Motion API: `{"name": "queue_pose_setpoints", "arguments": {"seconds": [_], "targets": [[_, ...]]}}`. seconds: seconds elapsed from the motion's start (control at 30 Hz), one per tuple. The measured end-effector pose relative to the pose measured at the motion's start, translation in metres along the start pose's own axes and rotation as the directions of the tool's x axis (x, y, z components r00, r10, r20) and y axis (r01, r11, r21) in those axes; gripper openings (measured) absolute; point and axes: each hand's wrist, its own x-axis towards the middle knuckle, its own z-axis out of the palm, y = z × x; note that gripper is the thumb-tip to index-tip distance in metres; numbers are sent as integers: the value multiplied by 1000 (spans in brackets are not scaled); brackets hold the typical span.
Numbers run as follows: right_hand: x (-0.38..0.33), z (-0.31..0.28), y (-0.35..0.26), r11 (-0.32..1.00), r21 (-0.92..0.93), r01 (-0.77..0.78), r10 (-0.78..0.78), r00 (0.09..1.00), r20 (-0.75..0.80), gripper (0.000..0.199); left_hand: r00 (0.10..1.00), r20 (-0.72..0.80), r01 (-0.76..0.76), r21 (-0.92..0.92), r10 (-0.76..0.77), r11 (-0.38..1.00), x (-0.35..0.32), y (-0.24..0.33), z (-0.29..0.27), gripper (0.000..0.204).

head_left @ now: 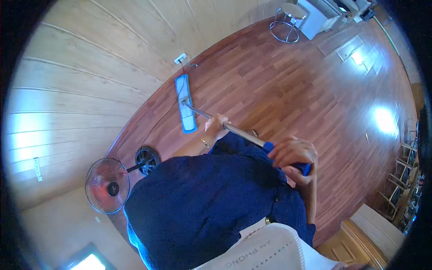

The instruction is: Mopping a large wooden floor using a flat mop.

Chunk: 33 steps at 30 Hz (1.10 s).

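Mop pole (238,133) in left hand (216,127) and right hand (294,155).

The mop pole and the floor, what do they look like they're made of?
Mop pole: probably bare metal, silvery with a dull sheen, ending in a blue, likely plastic or rubber grip. Floor: reddish-brown wood or laminate planks, glossy, mirroring bright light patches.

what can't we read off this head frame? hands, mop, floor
Head view only:
- Left hand: fingers wrap the mop pole, so the palm side is hidden.
- Right hand: covers most of the blue grip; its end is cut short by the fingers.
- Mop pad: underside faces the floor.
- Standing fan: too blurred to tell whether the blades turn.
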Motion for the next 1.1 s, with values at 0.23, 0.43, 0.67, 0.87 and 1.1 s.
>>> {"name": "queue_pose_setpoints", "arguments": {"seconds": [0.23, 0.43, 0.67, 0.87, 1.1], "targets": [[10, 16, 33, 990, 51, -134, 130, 988, 87, 9, 995, -16, 93, -14, -94, 996, -31, -54, -6, 36], [10, 20, 26, 941, 57, -332, 330, 943, 51, 8, 998, 21, 60, 49, -61, 997, -34, -89, 13, 34], [21, 1, -28, 962, -192, -194, 187, 981, -56, 7, 938, -56, -343, -46, 341, 938, 19, -4, -23, 36], [32, 4, -81, 916, -381, -122, 102, 992, -74, 9, 920, 158, -339, -138, 359, 931, 64, 55, -36, 35], [38, 26, -65, 749, -587, -308, 148, 941, -304, 7, 815, 149, -508, -278, 559, 815, 164, 69, 5, 38]]}}
